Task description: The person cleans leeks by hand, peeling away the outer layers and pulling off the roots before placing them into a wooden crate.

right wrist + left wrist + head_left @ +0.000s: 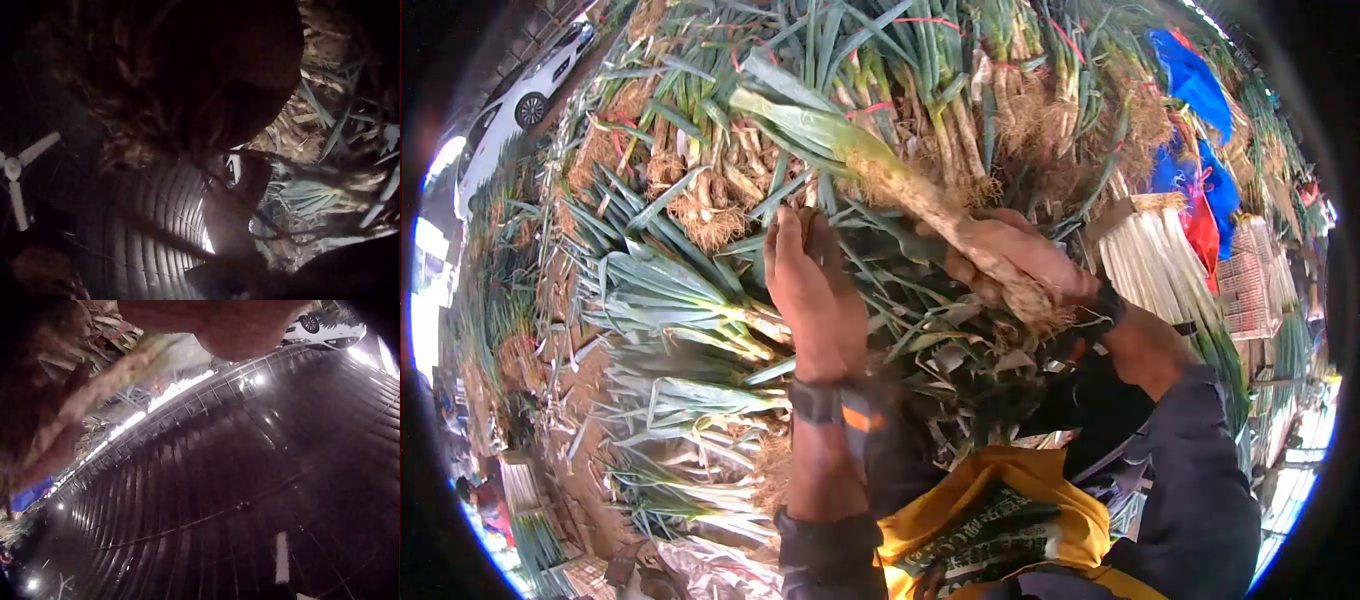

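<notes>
My right hand (1025,255) grips a thick green onion (910,195) near its root end. The stalk slants up to the left, its green leaves towards the back and its shaggy brown roots (1045,308) below my right hand. To the left of the stalk, my left hand (815,290) is raised with its fingers extended, holding nothing. In the left wrist view, the pale stalk (119,378) passes beside my left hand (219,328). The right wrist view is dark, with the roots (125,150) beside my right hand (244,69).
Tied bundles of green onions (960,110) line the back. More onions (690,310) lie in a pile on the left. Trimmed white stalks (1160,250) stand at right, near blue cloth (1193,80) and a pink crate (1248,285). A white car (525,100) is far left.
</notes>
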